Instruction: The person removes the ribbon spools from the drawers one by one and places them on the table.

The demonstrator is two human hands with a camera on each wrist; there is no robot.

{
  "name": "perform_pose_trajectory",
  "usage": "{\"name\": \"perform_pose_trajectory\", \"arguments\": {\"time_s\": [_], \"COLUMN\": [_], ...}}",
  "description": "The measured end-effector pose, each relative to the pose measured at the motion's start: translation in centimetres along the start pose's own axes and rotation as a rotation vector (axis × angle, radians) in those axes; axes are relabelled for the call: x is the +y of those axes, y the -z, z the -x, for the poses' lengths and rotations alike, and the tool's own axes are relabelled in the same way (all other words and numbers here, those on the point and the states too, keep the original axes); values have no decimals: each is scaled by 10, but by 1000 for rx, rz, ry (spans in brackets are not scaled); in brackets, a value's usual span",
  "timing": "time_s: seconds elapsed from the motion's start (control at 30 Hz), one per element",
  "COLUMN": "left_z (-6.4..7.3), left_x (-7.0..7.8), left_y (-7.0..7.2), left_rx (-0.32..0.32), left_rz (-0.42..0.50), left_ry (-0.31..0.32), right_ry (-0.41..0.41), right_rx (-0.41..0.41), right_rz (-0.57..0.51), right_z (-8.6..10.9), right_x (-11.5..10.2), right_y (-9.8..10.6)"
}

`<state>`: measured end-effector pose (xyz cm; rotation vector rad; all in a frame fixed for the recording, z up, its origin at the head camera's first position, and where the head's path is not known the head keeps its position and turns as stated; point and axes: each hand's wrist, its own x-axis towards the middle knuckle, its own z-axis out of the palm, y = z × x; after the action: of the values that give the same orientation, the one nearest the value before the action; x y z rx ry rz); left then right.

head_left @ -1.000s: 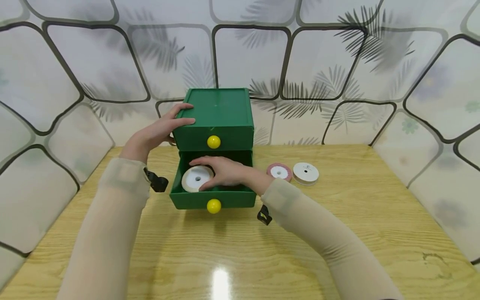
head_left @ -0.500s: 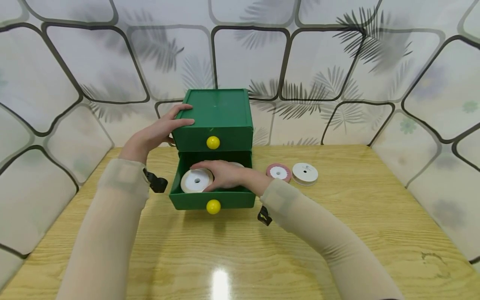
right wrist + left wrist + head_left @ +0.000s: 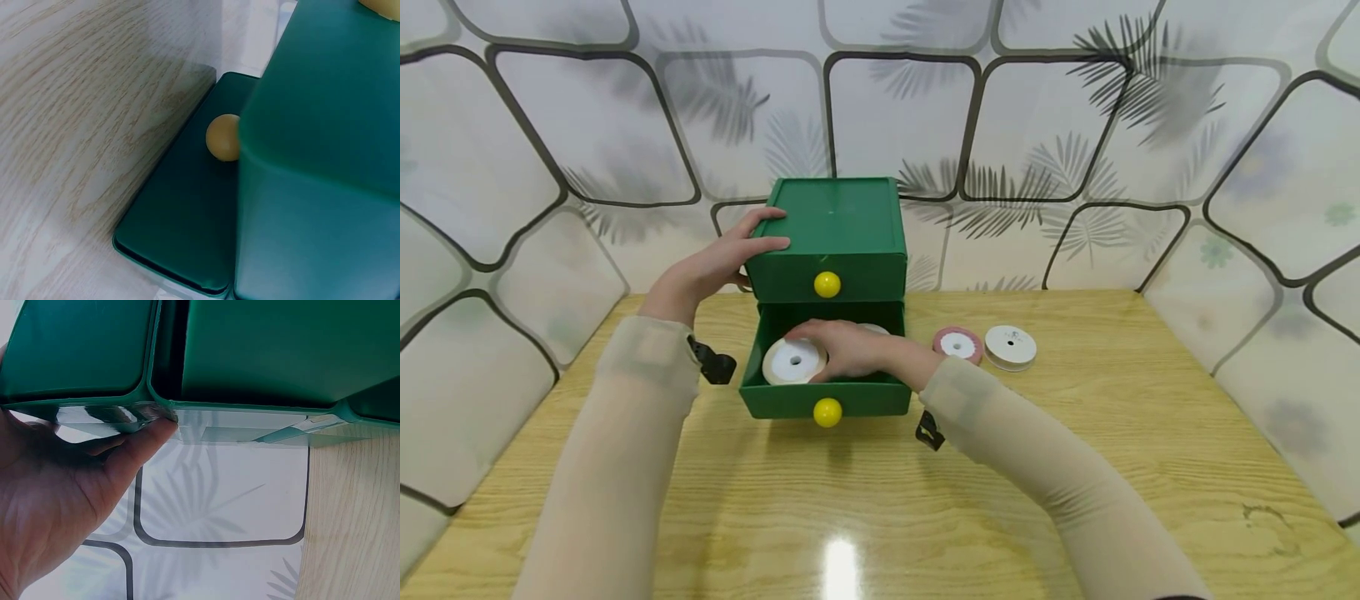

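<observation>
Centre-left, the left hand rests wide on the box; mid-frame, the right hand curves round a spool in the drawer (whether gripping, I cannot tell).

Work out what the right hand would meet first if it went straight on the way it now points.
Most likely the white-faced spool on the left inside the open drawer; whether the right hand touches it is unclear.

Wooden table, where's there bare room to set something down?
Bare wood lies in front of the open drawer, between the sleeves, and from the rightmost white spool to the right wall. It's crowded in the drawer, where the right hand is at a cream-edged spool.
</observation>
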<state>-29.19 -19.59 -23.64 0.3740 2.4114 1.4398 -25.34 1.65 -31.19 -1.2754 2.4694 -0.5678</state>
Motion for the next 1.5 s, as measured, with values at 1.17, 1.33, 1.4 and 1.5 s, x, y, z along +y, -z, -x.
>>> {"name": "perform_pose_trajectory", "arguments": {"time_s": [1.17,1.33,1.4,1.5], "left_z": [-2,-1,-1,-1], "left_x": [-1,-1,-1,-1], "left_y": [0,0,0,-1], "left_rx": [3,3,4,5], "left_rz": [9,10,9,6], "left_ry": [4,9,10,10], "right_ry": [121,128,126,119], "right_rx": [135,141,144,154], "right_rz": [-89,-102,-110,-120], "right_z": [23,30,33,37], "right_x": [-3,-3,-3,-2], "right_y": [11,14,15,18]}}
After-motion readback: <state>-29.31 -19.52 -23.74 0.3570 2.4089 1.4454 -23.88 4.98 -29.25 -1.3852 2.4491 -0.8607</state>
